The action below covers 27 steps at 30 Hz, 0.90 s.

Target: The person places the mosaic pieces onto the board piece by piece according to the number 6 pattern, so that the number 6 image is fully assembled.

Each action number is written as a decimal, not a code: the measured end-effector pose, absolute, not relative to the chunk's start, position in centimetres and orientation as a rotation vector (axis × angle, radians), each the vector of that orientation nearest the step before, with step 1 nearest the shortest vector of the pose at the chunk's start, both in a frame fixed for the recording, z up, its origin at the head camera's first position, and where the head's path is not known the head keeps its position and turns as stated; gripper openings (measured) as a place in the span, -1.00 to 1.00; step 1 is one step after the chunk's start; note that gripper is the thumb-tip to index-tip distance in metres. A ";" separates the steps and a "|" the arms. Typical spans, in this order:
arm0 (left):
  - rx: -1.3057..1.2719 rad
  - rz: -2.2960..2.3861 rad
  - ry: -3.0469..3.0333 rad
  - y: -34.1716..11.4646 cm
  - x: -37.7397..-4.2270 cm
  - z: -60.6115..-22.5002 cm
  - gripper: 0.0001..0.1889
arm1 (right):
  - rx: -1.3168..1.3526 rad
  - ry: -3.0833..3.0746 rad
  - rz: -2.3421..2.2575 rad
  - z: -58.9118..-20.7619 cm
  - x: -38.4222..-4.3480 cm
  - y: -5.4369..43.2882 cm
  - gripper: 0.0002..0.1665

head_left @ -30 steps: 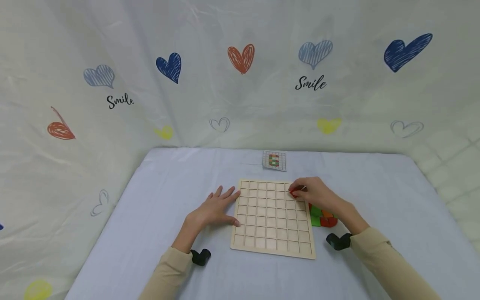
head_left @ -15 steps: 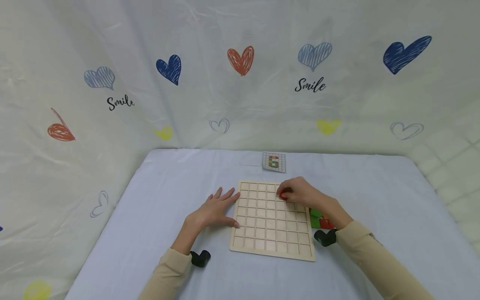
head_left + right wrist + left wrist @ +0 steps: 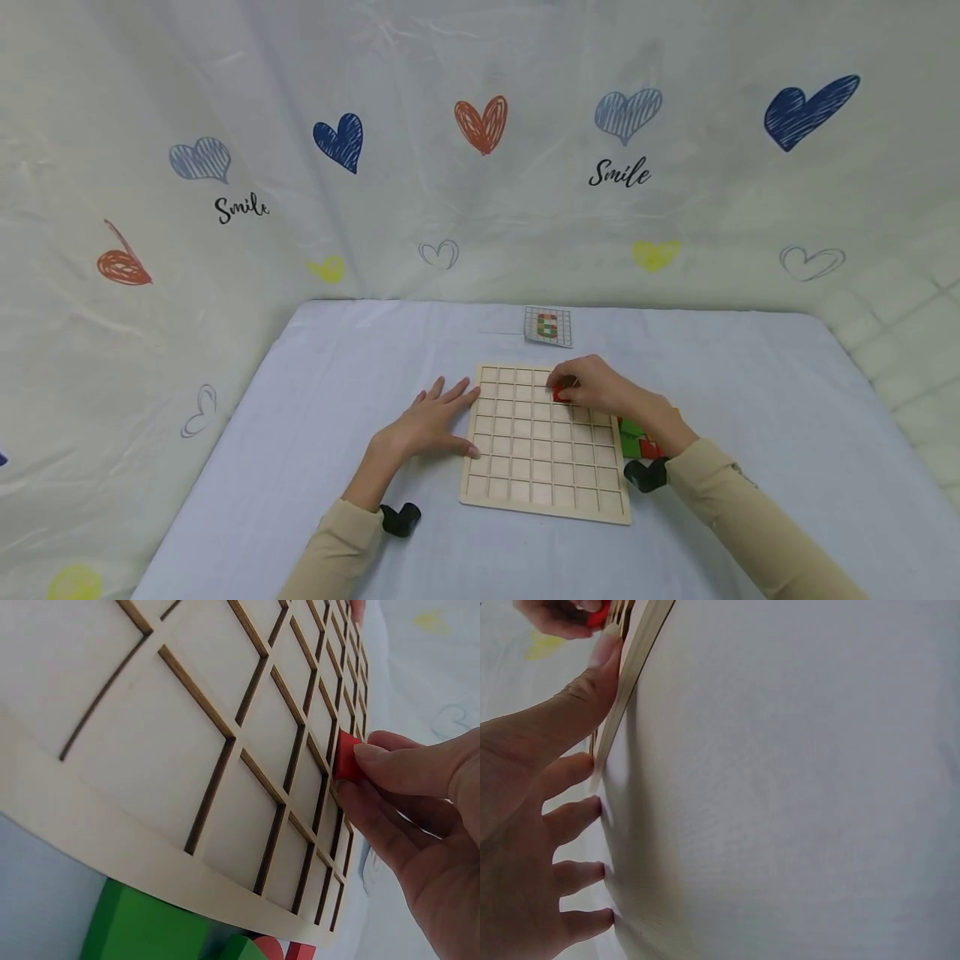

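A light wooden grid board (image 3: 542,450) lies on the white table. Over its upper right part, my right hand (image 3: 596,385) pinches a small red block (image 3: 346,756) between thumb and fingers, with the block right at the grid in the right wrist view. My left hand (image 3: 427,425) is spread along the board's left edge; its thumb and index fingertip touch the rim, as the left wrist view (image 3: 555,772) also shows. The other left fingers rest on the cloth. Apart from the red block, the grid squares in sight are bare.
Green blocks (image 3: 631,439) and red blocks (image 3: 649,449) lie against the board's right side, partly hidden by the right forearm. Behind the board lies a small printed card (image 3: 548,326) with a coloured grid pattern. A white curtain printed with hearts (image 3: 482,125) hangs at the back.
My right hand has moved left over the board with the red block, from near its right edge toward the middle of the upper rows. The left hand has stayed put.
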<state>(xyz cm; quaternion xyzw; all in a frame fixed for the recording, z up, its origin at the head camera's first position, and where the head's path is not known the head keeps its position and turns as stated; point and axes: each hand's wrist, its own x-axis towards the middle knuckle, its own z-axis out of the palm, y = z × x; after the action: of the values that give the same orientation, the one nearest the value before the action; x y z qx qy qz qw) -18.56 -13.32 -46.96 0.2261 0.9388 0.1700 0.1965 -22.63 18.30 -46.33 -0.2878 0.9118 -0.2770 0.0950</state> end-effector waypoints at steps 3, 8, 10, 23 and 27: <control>0.636 0.475 2.630 -13.4 -18.6 -47.0 0.07 | -0.850 2.714 -0.841 -46.4 -22.5 18.4 -0.80; 0.631 0.470 2.632 -13.3 -18.6 -47.0 0.07 | -0.868 2.733 -0.829 -46.5 -22.4 18.4 -0.78; 0.627 0.475 2.631 -13.3 -18.6 -46.9 0.07 | -0.868 2.737 -0.817 -46.5 -22.4 18.4 -0.77; 0.667 0.475 2.615 -13.4 -18.6 -47.0 0.01 | -0.855 2.737 -0.853 -46.6 -21.9 18.6 -0.76; 0.660 0.507 2.605 -13.4 -18.7 -47.0 -0.01 | -0.845 2.739 -0.865 -46.8 -21.9 18.7 -0.77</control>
<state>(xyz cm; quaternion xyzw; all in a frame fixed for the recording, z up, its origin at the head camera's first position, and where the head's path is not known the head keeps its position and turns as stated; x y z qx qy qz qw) -18.67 -13.42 -47.01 0.2365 0.9329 0.1815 0.2021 -21.89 18.71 -46.80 -0.2815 0.9123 -0.2882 0.0737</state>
